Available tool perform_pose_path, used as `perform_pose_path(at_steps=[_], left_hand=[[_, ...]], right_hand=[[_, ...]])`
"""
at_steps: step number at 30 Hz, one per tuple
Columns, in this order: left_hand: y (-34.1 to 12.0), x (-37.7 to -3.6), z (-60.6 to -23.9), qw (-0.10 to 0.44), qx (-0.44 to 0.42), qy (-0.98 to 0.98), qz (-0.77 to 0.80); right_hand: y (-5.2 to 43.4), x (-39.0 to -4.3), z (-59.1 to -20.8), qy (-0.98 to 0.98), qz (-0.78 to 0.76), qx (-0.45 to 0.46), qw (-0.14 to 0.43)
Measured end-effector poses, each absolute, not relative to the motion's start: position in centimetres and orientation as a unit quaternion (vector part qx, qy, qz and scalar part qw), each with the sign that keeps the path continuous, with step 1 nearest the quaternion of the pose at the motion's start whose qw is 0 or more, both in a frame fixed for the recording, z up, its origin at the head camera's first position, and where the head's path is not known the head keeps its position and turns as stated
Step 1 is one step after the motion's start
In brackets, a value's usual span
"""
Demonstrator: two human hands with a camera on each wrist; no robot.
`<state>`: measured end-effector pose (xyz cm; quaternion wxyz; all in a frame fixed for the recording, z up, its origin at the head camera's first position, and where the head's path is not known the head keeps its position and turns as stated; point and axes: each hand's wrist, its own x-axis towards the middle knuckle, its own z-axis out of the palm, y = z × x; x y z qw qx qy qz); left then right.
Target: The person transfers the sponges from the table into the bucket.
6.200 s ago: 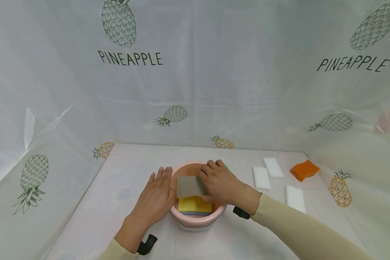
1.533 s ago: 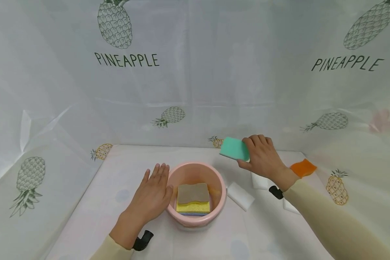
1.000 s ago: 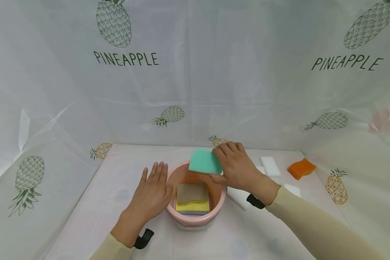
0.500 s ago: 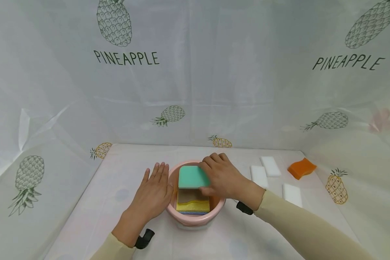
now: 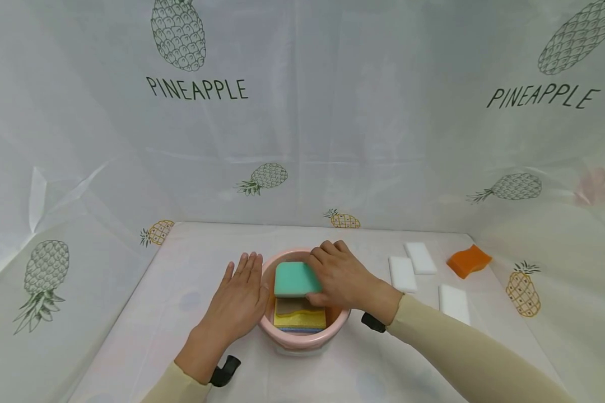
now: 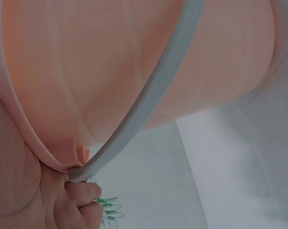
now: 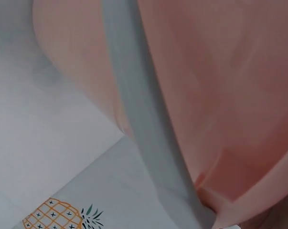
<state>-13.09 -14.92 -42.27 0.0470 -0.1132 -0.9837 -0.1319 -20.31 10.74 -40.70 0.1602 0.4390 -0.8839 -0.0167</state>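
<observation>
Held by my right hand, a mint-green sponge is inside the pink bucket, over a stack. Below it show a grey-brown sponge, a yellow sponge and a thin blue edge at the bottom. My left hand lies flat with straight fingers against the bucket's left rim. In the left wrist view, part of the left hand touches the rim near the end of the grey handle. The right wrist view shows mostly the bucket's wall and handle; the sponge is out of sight there.
Right of the bucket lie white sponges: one nearer, one behind it and one toward the front. An orange sponge lies at the far right. A pineapple-print sheet rises behind the table.
My right hand has carried the mint-green sponge left and down from beyond the bucket's right side into it, over the grey-brown one placed earlier. The left hand has stayed at the rim.
</observation>
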Motion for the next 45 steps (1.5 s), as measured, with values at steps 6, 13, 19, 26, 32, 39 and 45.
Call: perform_pose_path(at_steps=[6,13,19,26,32,39,45], left_hand=[[-14.86,-13.04,-42.31,0.050,-0.115,-0.983,-0.133],[-14.78,-13.02,-42.40,0.052,-0.117,-0.983,-0.135],[-14.70,-12.93,-42.35,0.065,-0.121,-0.981,-0.136],[-14.67,-12.89,-42.31,0.074,-0.123,-0.979,-0.143],[-14.71,-12.87,-42.37,0.070,-0.122,-0.980,-0.140],[-14.77,-12.82,-42.35,0.071,-0.119,-0.979,-0.151],[-14.84,-12.97,-42.43,0.064,-0.117,-0.980,-0.148]], right_hand=[[10.65,-20.28,-40.65,-0.886,-0.025,0.438,0.150],[10.68,-20.29,-40.71,-0.885,-0.031,0.439,0.152],[10.66,-20.21,-40.76,-0.885,-0.035,0.440,0.151],[10.71,-20.12,-40.84,-0.885,-0.030,0.441,0.147],[10.94,-20.04,-40.95,-0.880,-0.019,0.445,0.163],[11.22,-20.03,-41.14,-0.871,-0.008,0.448,0.202],[11.46,-20.12,-41.24,-0.867,0.001,0.442,0.230]])
